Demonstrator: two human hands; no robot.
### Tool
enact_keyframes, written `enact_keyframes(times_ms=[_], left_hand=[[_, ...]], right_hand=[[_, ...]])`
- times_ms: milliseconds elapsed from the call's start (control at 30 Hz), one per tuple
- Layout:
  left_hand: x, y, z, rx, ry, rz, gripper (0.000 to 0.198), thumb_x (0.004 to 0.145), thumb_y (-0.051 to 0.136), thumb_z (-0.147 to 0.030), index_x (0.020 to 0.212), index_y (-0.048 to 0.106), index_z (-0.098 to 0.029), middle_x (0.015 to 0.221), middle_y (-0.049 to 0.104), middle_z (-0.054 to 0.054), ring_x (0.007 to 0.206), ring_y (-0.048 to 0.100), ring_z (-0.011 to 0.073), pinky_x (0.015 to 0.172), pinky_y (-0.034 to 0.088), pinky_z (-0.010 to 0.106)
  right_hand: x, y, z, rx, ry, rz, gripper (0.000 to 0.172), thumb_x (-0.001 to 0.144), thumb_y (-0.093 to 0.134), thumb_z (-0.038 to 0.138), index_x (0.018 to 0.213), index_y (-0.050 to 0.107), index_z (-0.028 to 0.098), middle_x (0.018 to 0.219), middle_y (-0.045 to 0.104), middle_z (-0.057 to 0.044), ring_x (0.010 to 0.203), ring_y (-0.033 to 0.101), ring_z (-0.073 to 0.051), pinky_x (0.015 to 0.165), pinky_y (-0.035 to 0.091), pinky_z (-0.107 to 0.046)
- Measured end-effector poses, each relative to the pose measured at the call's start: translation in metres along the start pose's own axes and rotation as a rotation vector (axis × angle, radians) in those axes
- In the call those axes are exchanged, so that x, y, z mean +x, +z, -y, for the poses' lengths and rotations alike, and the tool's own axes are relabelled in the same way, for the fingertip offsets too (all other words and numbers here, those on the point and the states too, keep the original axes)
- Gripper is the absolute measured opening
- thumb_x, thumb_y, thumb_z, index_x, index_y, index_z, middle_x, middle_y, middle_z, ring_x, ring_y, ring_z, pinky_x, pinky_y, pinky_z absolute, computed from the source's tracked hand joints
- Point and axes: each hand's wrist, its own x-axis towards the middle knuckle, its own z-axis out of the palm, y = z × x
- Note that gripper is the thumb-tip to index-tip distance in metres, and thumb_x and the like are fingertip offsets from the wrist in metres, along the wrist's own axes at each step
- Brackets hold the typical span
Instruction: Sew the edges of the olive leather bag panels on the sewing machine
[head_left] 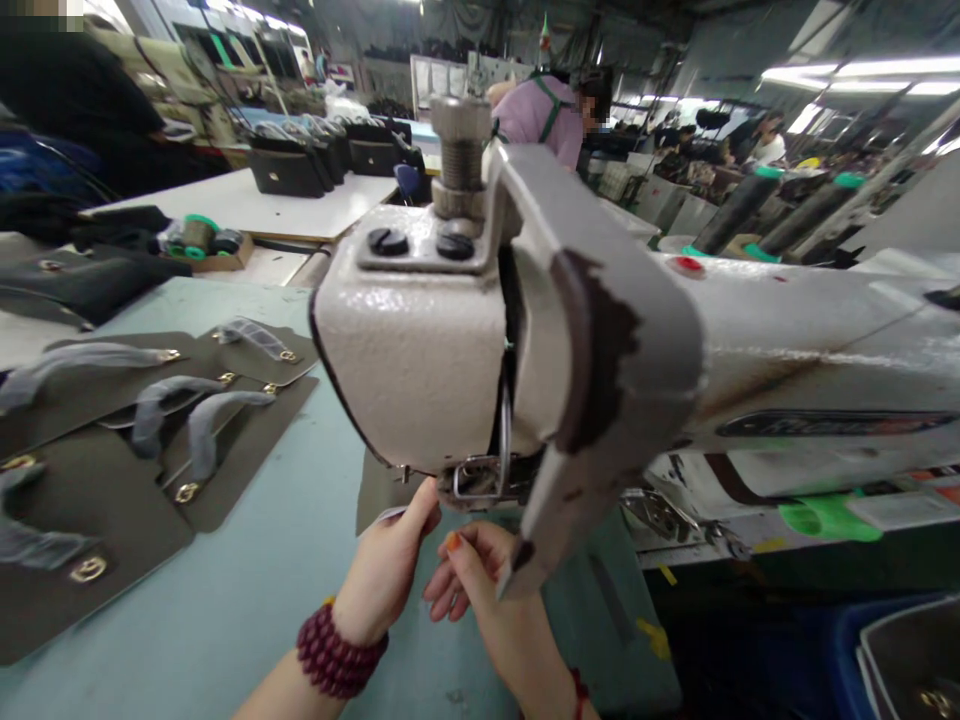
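Note:
The sewing machine head (420, 360) fills the middle of the view, above both hands. Just below its needle area, my left hand (394, 565) is closed, thumb uppermost, at the edge of a dark grey bag panel (375, 487). The hand and the machine hide most of that panel. My right hand (480, 570) is beside it on the right, palm partly turned up. Its fingers curl loosely, the thumb stands off from them, and nothing shows in the hand. A grey metal lever (622, 340) of the machine passes in front of the right wrist.
Grey bag panels (247, 455) with plastic-wrapped handles and gold rings lie on the pale green table (300, 600) at left. Behind are a box of thread spools (199, 240) and dark bags (285, 165). A person in purple (536, 115) bends over at the back. Bottom right stands a blue bin (844, 640).

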Motion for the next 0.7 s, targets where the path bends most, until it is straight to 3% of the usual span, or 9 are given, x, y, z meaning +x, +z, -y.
enact_keyframes(times_ms=[133,267,333,433,500,567,633,700], left_hand=[[-0.021,0.016,0.009,0.007,-0.075,0.007,0.039,0.075,0.053,-0.056,0.071,0.064,-0.018,0.039,0.045,-0.006,0.034,0.040,0.0126,0.036,0.032,0.024],[-0.031,0.026,0.013,0.118,0.027,-0.074,0.031,0.068,0.060,-0.034,0.095,0.064,-0.020,0.039,0.044,-0.008,0.034,0.041,0.0120,0.034,0.026,0.020],[-0.032,0.028,0.013,0.088,0.097,-0.087,0.034,0.062,0.067,-0.028,0.095,0.064,-0.019,0.041,0.047,-0.007,0.035,0.041,0.0108,0.036,0.026,0.019],[-0.035,0.026,0.017,-0.134,0.151,-0.072,0.035,0.072,0.063,-0.048,0.089,0.064,-0.018,0.053,0.055,-0.002,0.044,0.047,0.0125,0.041,0.034,0.021],[-0.037,0.013,0.024,-0.219,0.197,-0.075,0.047,0.084,0.042,-0.059,0.096,0.062,-0.018,0.070,0.062,0.004,0.061,0.057,0.0171,0.052,0.045,0.026],[-0.033,-0.012,0.033,-0.096,0.324,-0.126,0.049,0.091,0.028,-0.056,0.110,0.058,-0.022,0.089,0.065,0.007,0.081,0.060,0.0212,0.065,0.049,0.030],[-0.019,-0.045,0.038,0.171,0.496,-0.203,0.046,0.093,0.025,-0.051,0.122,0.051,-0.026,0.104,0.063,0.007,0.097,0.058,0.0232,0.074,0.049,0.034],[0.007,-0.074,0.033,0.270,0.549,-0.173,0.045,0.091,0.034,-0.051,0.124,0.052,-0.026,0.114,0.060,0.008,0.113,0.052,0.0265,0.088,0.046,0.039]], right_hand=[[0.003,-0.006,-0.003,-0.022,-0.025,-0.031,0.033,0.088,0.052,0.045,0.078,0.057,0.013,0.053,0.059,0.000,0.044,0.056,-0.009,0.043,0.041,-0.016],[0.006,-0.009,-0.010,-0.090,-0.102,-0.124,0.027,0.089,0.053,0.036,0.073,0.058,0.014,0.054,0.053,0.003,0.046,0.050,-0.008,0.044,0.039,-0.016],[0.006,-0.007,-0.012,-0.109,-0.119,-0.153,0.027,0.090,0.052,0.035,0.075,0.059,0.014,0.056,0.053,0.003,0.047,0.049,-0.008,0.044,0.038,-0.016],[0.007,-0.003,-0.013,-0.074,-0.117,-0.161,0.031,0.092,0.050,0.040,0.080,0.061,0.014,0.057,0.056,0.002,0.046,0.051,-0.008,0.044,0.039,-0.016],[0.007,0.000,-0.012,-0.054,-0.110,-0.178,0.034,0.092,0.050,0.044,0.084,0.062,0.013,0.059,0.059,0.000,0.048,0.054,-0.008,0.045,0.039,-0.016],[0.007,0.005,-0.009,-0.052,-0.097,-0.187,0.039,0.092,0.049,0.048,0.087,0.065,0.013,0.063,0.063,-0.002,0.052,0.059,-0.009,0.046,0.040,-0.015],[0.008,0.010,-0.007,-0.037,-0.087,-0.182,0.045,0.090,0.049,0.054,0.087,0.066,0.012,0.070,0.065,-0.005,0.057,0.063,-0.011,0.049,0.044,-0.016],[0.011,0.018,-0.006,0.014,-0.088,-0.195,0.050,0.086,0.050,0.061,0.086,0.065,0.013,0.075,0.066,-0.006,0.059,0.064,-0.012,0.051,0.048,-0.018]])
